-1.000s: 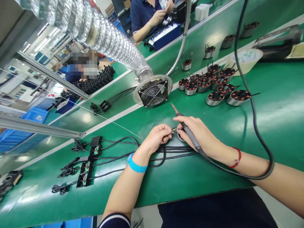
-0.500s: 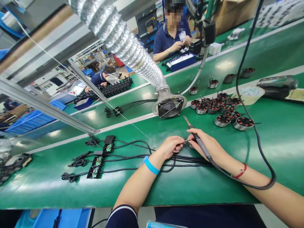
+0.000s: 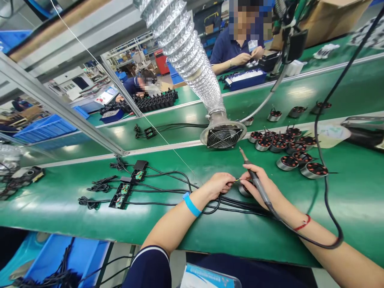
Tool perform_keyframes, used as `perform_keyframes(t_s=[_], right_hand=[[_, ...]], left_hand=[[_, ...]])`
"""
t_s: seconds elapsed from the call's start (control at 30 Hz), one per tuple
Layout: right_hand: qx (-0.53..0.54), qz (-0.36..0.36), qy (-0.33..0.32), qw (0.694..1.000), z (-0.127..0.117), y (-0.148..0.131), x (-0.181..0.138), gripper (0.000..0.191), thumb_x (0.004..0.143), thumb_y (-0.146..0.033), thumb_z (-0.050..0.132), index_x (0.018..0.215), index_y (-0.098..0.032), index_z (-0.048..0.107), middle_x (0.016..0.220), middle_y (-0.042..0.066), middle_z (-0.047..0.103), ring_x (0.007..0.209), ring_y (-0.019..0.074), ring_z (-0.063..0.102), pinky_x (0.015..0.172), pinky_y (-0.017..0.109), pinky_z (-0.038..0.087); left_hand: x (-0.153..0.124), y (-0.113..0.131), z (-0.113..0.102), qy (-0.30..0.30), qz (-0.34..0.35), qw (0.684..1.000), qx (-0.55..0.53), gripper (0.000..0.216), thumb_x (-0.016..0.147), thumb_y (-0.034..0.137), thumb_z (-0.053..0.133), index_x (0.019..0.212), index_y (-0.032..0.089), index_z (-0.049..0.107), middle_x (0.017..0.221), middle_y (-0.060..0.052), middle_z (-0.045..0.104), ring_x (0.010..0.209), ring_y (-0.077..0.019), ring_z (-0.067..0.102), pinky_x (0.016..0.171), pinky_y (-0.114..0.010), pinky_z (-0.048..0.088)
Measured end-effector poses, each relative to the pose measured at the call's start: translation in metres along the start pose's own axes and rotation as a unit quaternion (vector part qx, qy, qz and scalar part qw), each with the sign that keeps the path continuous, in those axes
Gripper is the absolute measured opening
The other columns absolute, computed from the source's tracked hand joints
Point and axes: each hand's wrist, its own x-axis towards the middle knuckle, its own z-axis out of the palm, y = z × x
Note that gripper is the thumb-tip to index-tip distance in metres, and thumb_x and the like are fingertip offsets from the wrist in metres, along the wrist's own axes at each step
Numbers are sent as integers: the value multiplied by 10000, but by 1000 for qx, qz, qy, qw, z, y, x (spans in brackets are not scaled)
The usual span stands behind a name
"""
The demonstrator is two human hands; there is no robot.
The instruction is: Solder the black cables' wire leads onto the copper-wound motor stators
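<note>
My left hand pinches the end of a black cable, where thin yellow-green wires stick out toward the right. In my right hand lies a soldering iron, its tip pointing up and away from the wires. The thumb and fingertips of that same hand meet at the wire ends. Below them sits a round metal motor part, partly covered by the right hand. Several black cables run under both hands to open black housings with green circuit boards on the left.
A fume fan on a silver duct hangs just beyond my hands. Several motor parts are grouped at the right. The iron's cord loops over my right forearm. A co-worker sits across the bench, near a blue tray.
The camera view has shifted and tilted, showing more of the blue bin at lower left. Both hands keep their hold; slightly more wire shows between them.
</note>
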Motion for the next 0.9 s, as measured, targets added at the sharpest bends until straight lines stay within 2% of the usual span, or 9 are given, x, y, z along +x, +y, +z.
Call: perform_keyframes(t_s=[0.07, 0.13, 0.23, 0.3, 0.47, 0.6, 0.73, 0.9], right_hand=[[-1, -21, -53, 998, -11, -3, 9, 324, 933, -260, 483, 1244, -238, 573, 891, 51, 726, 738, 197, 707, 716, 337, 586], [-23, -53, -130, 990, -20, -7, 17, 364, 868, -182, 491, 1183, -255, 658, 984, 59, 752, 849, 214, 720, 796, 360, 575], [-101, -87, -209, 969, -23, -13, 22, 527, 844, -78, 430, 1284, -281, 638, 1053, 54, 754, 906, 211, 715, 812, 368, 554], [-137, -91, -182, 970, -19, -12, 19, 509, 874, -68, 404, 1291, -267, 616, 983, 48, 748, 841, 209, 709, 763, 362, 548], [-115, -78, -30, 990, -5, -8, 0, 287, 982, -163, 456, 1249, -217, 546, 894, 32, 714, 748, 190, 678, 687, 320, 539], [-73, -47, 15, 996, -2, -10, -4, 258, 1004, -169, 485, 1254, -225, 516, 853, 6, 691, 725, 165, 671, 683, 287, 528], [-67, -48, 9, 997, -5, -10, -3, 256, 1011, -161, 494, 1260, -214, 517, 845, 4, 686, 709, 158, 655, 689, 280, 517], [-124, -77, -52, 988, -10, -6, -4, 236, 1028, -157, 450, 1239, -193, 547, 907, 41, 699, 730, 170, 640, 691, 298, 505]], left_hand=[[-1, 1, 2, 3, -8, 1000, 4, 226, 786, 145, 591, 621, 176, 440, 476, 103, 373, 376, -5, 211, 440, -197, 61], [-1, 2, 3, 5, -15, 1000, 8, 245, 772, 151, 613, 605, 178, 436, 468, 111, 347, 385, -8, 202, 446, -203, 60], [-1, 3, 3, 7, -22, 1000, 9, 259, 763, 153, 628, 592, 176, 435, 457, 113, 333, 394, -10, 201, 452, -207, 65], [0, 4, 1, 8, -27, 1000, 4, 253, 766, 156, 629, 596, 174, 444, 455, 110, 348, 391, -8, 201, 451, -208, 68], [1, 5, -3, 1, -51, 999, 7, 177, 773, 123, 590, 616, 156, 516, 436, 93, 393, 370, -15, 232, 436, -210, 85], [3, 6, -4, -25, -68, 997, 19, 142, 773, 118, 547, 633, 137, 564, 447, 84, 407, 372, -20, 237, 437, -222, 85], [5, 0, -6, -30, -63, 998, -7, 112, 736, 193, 629, 661, 151, 556, 483, 91, 424, 403, -24, 265, 458, -219, 118], [7, -10, -11, -71, -9, 997, -22, 310, 674, 387, 743, 658, 172, 520, 507, 96, 411, 443, -29, 279, 476, -217, 159]])
